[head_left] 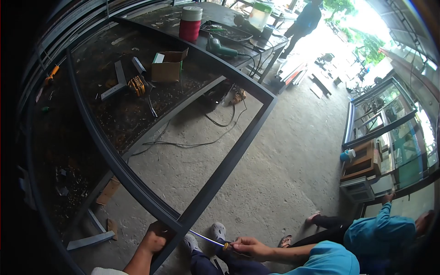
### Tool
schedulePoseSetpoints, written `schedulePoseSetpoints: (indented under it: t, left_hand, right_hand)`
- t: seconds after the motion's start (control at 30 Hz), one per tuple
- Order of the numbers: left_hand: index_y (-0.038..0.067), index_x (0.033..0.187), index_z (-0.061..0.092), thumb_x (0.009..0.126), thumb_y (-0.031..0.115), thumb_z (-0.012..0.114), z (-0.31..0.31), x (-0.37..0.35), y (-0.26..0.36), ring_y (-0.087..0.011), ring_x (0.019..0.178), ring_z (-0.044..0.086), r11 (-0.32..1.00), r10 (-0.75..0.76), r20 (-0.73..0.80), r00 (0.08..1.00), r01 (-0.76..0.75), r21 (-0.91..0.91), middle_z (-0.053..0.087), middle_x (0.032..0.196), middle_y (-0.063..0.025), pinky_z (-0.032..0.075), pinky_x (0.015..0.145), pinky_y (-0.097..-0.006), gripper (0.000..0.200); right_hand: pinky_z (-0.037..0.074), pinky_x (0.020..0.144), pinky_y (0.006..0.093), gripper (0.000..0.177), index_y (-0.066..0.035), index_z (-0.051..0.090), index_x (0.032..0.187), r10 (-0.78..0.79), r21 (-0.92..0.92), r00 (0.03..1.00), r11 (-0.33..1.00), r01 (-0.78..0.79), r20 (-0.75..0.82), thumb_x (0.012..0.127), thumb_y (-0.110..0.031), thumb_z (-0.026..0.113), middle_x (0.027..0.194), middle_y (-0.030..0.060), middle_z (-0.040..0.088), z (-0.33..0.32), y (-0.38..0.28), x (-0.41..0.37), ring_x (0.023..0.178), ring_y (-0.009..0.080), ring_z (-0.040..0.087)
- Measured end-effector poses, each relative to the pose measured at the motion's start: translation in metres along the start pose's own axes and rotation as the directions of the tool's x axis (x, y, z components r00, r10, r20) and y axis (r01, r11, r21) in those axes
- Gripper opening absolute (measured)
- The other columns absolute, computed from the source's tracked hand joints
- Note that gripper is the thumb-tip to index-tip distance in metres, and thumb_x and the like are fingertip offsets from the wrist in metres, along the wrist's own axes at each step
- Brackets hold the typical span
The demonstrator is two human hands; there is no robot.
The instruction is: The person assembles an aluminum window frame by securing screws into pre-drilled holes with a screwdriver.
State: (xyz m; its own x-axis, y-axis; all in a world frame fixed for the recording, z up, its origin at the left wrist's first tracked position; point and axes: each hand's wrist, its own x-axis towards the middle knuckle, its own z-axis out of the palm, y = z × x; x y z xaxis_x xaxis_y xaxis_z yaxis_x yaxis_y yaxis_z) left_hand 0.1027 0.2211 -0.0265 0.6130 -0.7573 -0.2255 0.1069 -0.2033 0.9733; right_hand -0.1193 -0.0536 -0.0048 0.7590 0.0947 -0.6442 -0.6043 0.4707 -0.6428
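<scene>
A dark grey metal frame (224, 169) lies over the workbench, its near corner jutting out over the floor. My left hand (156, 238) is wrapped round the frame beside that corner, with some fingers hidden under the bar. In my right hand (250, 246) is a screwdriver, closed in by the fingers at its yellow handle (227, 246). Its long shiny shaft (206, 238) points left to the frame's corner; whether the tip sits in a screw is hidden.
On the dark workbench (130, 123) are a yellow-black power tool (137, 85), an open cardboard box (166, 68) and metal offcuts. A green power tool (220, 47) and red-white jug (190, 25) stand behind. Cables (183, 145) cross the floor. A person (380, 233) crouches at right; another (308, 20) stands far off.
</scene>
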Motion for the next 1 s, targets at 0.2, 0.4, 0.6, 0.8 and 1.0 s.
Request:
schedulePoseSetpoints:
  t: [0.2, 0.4, 0.6, 0.8, 1.0]
  left_hand:
    - [-0.002, 0.106, 0.061, 0.069, -0.003, 0.05, 0.005, -0.004, 0.007, -0.0207, 0.098, 0.062, 0.984, -0.061, -0.087, 0.994, 0.045, -0.175, 0.066, 0.104, -0.0127, 0.048, 0.087, -0.0302, 0.039]
    - [-0.004, 0.096, 0.063, 0.066, -0.004, 0.049, 0.0, -0.001, 0.015, -0.0201, 0.086, 0.064, 0.989, -0.04, -0.13, 0.991, 0.058, 0.136, 0.068, 0.093, -0.0138, 0.049, 0.077, -0.0295, 0.033]
    - [-0.004, 0.089, 0.065, 0.066, 0.0, 0.052, 0.0, -0.003, 0.004, -0.0182, 0.077, 0.063, 0.994, -0.023, -0.189, 0.982, 0.044, 0.104, 0.068, 0.085, -0.0117, 0.05, 0.072, -0.029, 0.027]
    - [-0.003, 0.094, 0.064, 0.067, 0.002, 0.05, 0.0, -0.004, 0.005, -0.015, 0.077, 0.06, 0.999, 0.034, -0.166, 0.986, -0.027, 0.046, 0.067, 0.085, -0.0096, 0.049, 0.072, -0.0285, 0.032]
    - [-0.004, 0.096, 0.064, 0.067, 0.004, 0.051, 0.001, -0.006, 0.011, -0.015, 0.08, 0.061, 0.996, 0.062, -0.153, 0.986, -0.052, 0.071, 0.068, 0.088, -0.0095, 0.049, 0.075, -0.0285, 0.032]
  right_hand:
    - [0.037, 0.034, 0.021, 0.025, -0.013, 0.048, 0.114, 0.394, 0.493, 0.775, 0.608, -0.623, 0.494, 0.098, -0.032, 0.045, 0.093, 0.0079, 0.059, -0.008, -0.011, 0.007, 0.058, 0.0105, 0.053]
    - [0.053, 0.052, 0.0288, 0.054, -0.017, 0.037, 0.137, -0.24, -0.263, 0.951, 0.921, 0.287, 0.197, 0.09, -0.026, 0.062, 0.104, 0.0093, 0.062, 0.0, -0.018, -0.004, 0.073, 0.0155, 0.064]
    - [0.055, 0.064, 0.0294, 0.032, -0.009, 0.063, 0.111, -0.618, -0.921, 0.777, 0.223, 0.319, 0.12, 0.081, -0.016, 0.071, 0.093, 0.0137, 0.067, 0.025, -0.013, -0.02, 0.082, 0.0228, 0.068]
    - [0.053, 0.058, 0.0264, 0.026, -0.011, 0.063, 0.11, -0.296, -0.501, 0.954, 0.834, 0.231, -0.053, 0.089, -0.027, 0.063, 0.086, 0.0049, 0.066, 0.009, -0.002, -0.004, 0.066, 0.0153, 0.065]
    - [0.042, 0.049, 0.0193, 0.03, -0.013, 0.056, 0.116, 0.406, 0.443, 0.848, 0.727, -0.525, 0.339, 0.093, -0.031, 0.058, 0.084, 0.0031, 0.06, -0.002, -0.013, -0.001, 0.062, 0.0076, 0.054]
